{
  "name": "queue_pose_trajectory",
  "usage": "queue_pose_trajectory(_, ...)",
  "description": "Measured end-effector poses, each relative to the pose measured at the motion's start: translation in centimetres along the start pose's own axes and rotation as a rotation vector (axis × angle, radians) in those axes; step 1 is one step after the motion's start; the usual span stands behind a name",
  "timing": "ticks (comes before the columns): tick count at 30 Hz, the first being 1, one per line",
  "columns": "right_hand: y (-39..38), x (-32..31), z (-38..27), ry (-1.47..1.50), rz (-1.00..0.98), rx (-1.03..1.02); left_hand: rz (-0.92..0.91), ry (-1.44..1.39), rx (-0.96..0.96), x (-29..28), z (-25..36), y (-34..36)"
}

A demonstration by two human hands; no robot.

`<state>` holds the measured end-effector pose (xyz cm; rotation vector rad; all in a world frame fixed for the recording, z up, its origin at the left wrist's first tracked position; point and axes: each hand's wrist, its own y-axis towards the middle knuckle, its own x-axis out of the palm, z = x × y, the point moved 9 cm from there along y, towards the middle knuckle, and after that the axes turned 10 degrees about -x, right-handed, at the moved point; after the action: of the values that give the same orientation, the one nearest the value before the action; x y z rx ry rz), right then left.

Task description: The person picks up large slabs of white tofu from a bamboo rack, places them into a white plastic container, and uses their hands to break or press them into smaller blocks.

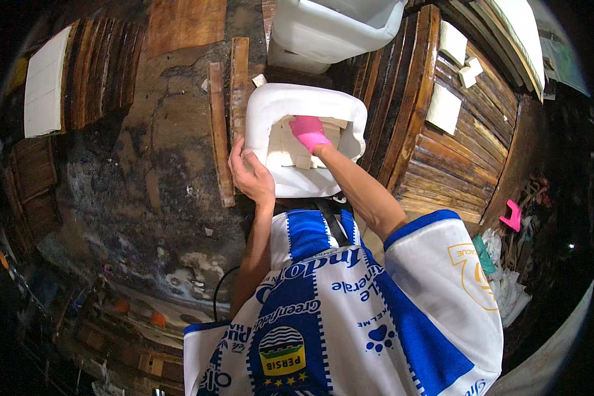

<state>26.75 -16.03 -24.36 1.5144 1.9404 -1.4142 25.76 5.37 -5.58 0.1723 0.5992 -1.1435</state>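
Observation:
A white plastic container (303,94) with a wide cut opening stands in front of me. Pale, tofu-like blocks (285,148) lie inside it. My left hand (252,173), bare, grips the container's left side, with the thumb up against the wall and the fingers along the outside. Through the opening reaches my right hand (309,134) in a pink glove, down among the pale blocks. Its fingers look curled together, and whatever they hold is hidden beneath the glove.
Beyond the container is a larger white plastic tub (333,33). Stacked wooden trays (459,155) at the right carry white slabs (444,109). More wooden boards (102,63) stand far left with a white slab (45,82). Two wooden strips (219,132) lie beside the container. A pink object (511,216) is at the right.

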Motion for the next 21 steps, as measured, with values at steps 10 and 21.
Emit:
queue_pose_trajectory(10, -0.7, -3.0, -5.6, -0.196, 0.098, -0.369, -0.002, 0.024, 0.028, 0.0, 0.5, 0.0)
queue_pose_trajectory(21, 0.3, -1.5, -2.5, -0.133, 0.106, -0.208, 0.002, -0.006, 0.000, 0.1, 0.1, 0.2)
